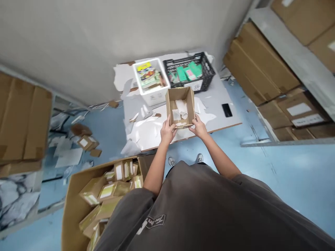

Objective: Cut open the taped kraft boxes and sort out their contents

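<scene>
An open cardboard box (171, 99) is held at the front of the table, its opening facing me. My left hand (168, 131) grips its near left corner, and my right hand (199, 127) grips the near right corner. Inside the box lie crumpled white pieces (181, 108) that look like paper or thin wrap. Just behind it stand a white bin (153, 98) with colourful printed packets and a black plastic crate (209, 77) with green and pink packets.
White scraps litter the table (220, 120), where a black phone (226, 110) lies at the right. A large carton (72, 205) full of taped parcels stands at my left. Shelves with cardboard boxes (261, 62) flank both sides. Loose paper (69, 157) lies on the left.
</scene>
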Demonstrator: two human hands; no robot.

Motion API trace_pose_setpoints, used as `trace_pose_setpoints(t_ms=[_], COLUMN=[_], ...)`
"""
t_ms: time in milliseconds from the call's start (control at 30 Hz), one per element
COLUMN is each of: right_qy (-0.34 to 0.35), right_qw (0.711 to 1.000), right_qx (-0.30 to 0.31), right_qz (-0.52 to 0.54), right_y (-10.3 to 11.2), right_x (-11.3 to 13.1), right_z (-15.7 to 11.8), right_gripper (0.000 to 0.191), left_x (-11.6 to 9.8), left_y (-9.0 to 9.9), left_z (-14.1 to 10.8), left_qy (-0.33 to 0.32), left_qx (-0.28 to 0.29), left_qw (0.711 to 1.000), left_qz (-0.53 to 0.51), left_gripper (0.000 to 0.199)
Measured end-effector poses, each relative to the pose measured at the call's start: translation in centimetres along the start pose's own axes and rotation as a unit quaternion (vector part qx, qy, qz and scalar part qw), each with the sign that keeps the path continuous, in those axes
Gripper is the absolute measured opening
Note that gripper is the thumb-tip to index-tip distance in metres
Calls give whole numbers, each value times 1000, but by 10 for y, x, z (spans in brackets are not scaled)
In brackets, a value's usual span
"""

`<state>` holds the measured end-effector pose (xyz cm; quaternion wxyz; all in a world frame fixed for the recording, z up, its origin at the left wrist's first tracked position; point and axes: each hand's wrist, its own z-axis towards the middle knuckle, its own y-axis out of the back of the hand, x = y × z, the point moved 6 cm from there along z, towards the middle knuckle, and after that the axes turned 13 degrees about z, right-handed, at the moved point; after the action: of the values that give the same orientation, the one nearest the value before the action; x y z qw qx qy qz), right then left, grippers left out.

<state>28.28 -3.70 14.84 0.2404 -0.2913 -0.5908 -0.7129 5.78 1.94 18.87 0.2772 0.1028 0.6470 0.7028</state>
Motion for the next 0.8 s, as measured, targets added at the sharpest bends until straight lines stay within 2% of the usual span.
trace_pose_setpoints(t_ms=[67,133,267,333,400,500,567,633,700,733,800], right_qy=[-39,-94,-221,-274,-319,-365,-384,-403,-432,-446,-457], right_qw=[998,992,962,940,917,885,871,860,843,834,823], right_qx=[-42,-78,-153,-193,-230,-280,-303,-312,-319,-324,-337], right_qz=[-10,-23,-48,-59,-69,-67,-45,-11,14,19,12], right_y=[57,115,225,270,306,345,360,370,374,376,380], right_x=[-38,-81,-164,-198,-225,-256,-275,-293,-310,-316,-324], right_z=[-21,-52,-142,-195,-248,-317,-356,-389,-417,-428,-439], right_gripper=[20,23,33,34,31,33,42,64,88,96,97], left_x=[-65,-138,-297,-376,-450,-539,-581,-609,-623,-624,-620], left_y=[-10,-26,-68,-89,-107,-130,-144,-153,-158,-158,-155], left_z=[30,55,85,87,80,62,49,39,34,34,40], left_qy=[-52,-110,-235,-299,-361,-422,-444,-470,-494,-501,-497], left_qx=[12,36,93,108,116,137,156,177,189,191,182], left_qw=[999,993,967,947,923,893,879,862,846,842,846], left_qz=[-6,-10,-24,-42,-63,-76,-75,-70,-61,-58,-56], left_gripper=[4,7,14,18,18,20,29,55,79,84,79])
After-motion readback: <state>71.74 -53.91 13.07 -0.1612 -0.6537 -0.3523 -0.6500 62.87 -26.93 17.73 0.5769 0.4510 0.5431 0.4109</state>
